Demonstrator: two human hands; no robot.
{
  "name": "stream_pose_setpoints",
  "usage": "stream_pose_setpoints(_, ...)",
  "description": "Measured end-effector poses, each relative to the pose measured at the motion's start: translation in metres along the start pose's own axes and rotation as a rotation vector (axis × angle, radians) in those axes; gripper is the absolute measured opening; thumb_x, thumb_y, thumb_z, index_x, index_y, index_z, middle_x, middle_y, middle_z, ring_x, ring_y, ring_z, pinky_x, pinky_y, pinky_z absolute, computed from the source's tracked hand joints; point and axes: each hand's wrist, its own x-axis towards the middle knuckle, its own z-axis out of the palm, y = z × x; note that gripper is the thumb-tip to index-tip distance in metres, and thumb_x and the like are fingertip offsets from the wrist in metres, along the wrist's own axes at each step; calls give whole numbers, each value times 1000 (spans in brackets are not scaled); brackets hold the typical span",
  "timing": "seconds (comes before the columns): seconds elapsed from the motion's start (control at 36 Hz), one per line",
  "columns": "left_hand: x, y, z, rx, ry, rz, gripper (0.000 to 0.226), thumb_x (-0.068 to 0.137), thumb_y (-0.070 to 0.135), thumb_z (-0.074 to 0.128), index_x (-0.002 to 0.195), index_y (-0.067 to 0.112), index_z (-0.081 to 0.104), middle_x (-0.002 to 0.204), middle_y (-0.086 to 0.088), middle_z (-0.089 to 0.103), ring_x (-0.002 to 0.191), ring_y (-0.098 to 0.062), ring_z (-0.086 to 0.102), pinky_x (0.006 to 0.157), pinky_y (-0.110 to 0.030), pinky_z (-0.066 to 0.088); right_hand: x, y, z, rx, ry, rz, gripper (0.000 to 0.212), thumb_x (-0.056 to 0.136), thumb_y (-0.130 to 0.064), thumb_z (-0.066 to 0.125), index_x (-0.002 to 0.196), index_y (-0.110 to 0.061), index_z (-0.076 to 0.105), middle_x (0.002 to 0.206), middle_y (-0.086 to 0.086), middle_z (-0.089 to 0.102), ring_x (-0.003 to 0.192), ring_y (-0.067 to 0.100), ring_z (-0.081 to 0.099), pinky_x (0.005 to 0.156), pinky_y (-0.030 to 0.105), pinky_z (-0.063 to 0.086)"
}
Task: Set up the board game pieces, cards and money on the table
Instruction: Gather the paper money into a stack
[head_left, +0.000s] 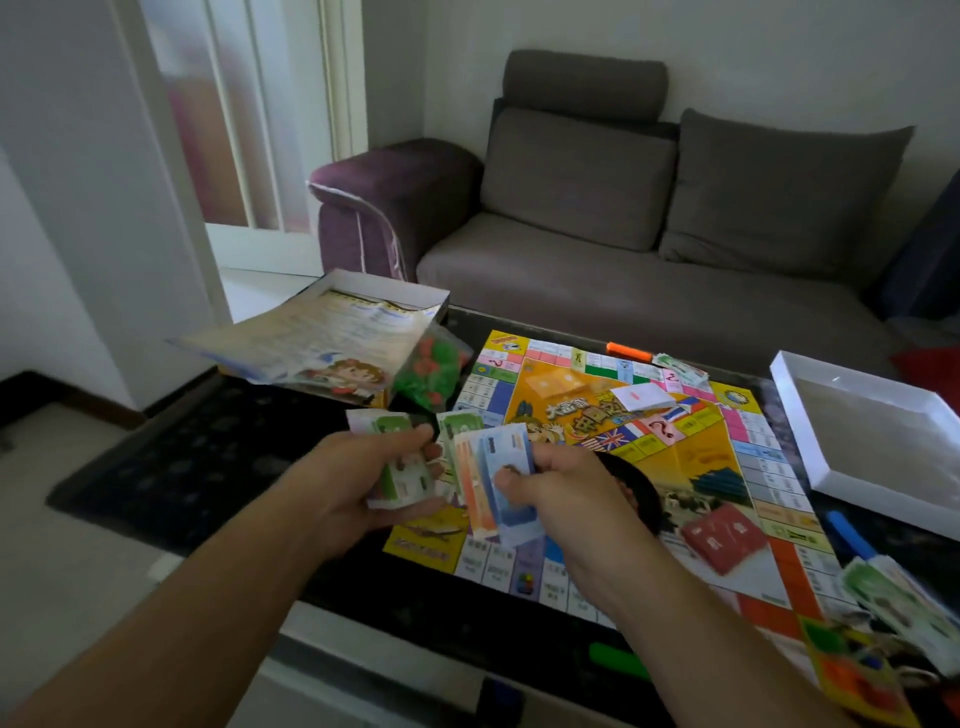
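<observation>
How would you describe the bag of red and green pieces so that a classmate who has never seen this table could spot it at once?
Start at the colourful game board on the dark table. Beyond its far left corner an open box holds a printed sheet. The bag of red and green pieces leans against that box: clear, lumpy plastic, unlike the flat paper around it.

game board (597, 467): near-left part hidden behind right hand (566, 499); print unreadable. money stack (904, 613) (green notes): cut by right edge. bag of pieces (431, 374): blurred, shapes indistinct.
</observation>
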Motion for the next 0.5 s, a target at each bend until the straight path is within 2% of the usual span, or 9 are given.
stream_pose_setpoints(0.06,8,7,-25,-16,96,14,25,95,17,75,116,4,72,109,-19,78,102,-35,74,64,-47,63,9,-2,18,-72,-17,-2,19,102,-15,65,91,-1,68,85,17,52,70,27,47,65,39,35)
stream_pose_setpoints(0.11,12,14,-51,-21,176,29,24,98,15,70,120,5,67,109,-19,76,102,-36,73,64,-50,63,16,-8,39,-156,-27,15,29,102,-13,63,75,-6,56,74,10,39,59,21,37,62,32,29)
stream_pose_setpoints(0.17,14,18,-73,4,240,29,20,101,14,64,119,5,65,108,-19,75,98,-35,73,64,-51,63,24,-15,61,-201,-47,29,43,102,-10,61,63,-17,42,61,2,36,51,17,34,57,29,25)
stream_pose_setpoints(0.25,17,21,-91,51,283,20,19,104,13,59,120,4,64,107,-18,75,97,-33,73,61,-50,63,37,-20,89,-248,-82,36,44,96,-5,58,66,-18,29,67,4,25,59,22,25,65,37,20)
stream_pose_setpoints(0.33,18,21,-90,79,275,38,18,105,12,59,121,4,64,107,-17,76,96,-33,75,65,-51,63,44,-19,104,-281,-92,56,31,94,-7,58,72,-16,38,73,10,32,69,22,30,69,43,23)
stream_pose_setpoints(0.42,17,23,-83,91,249,65,14,103,9,61,115,4,67,104,-16,78,94,-34,76,67,-53,63,43,-17,105,-296,-93,30,36,96,-7,55,70,-16,32,67,6,29,60,22,25,69,43,21)
stream_pose_setpoints(0.5,16,25,-76,87,187,80,12,102,7,63,113,5,67,106,-17,78,96,-37,76,67,-52,63,36,-12,91,-299,-98,6,31,99,-7,54,75,-14,36,72,8,30,62,22,29,66,39,25)
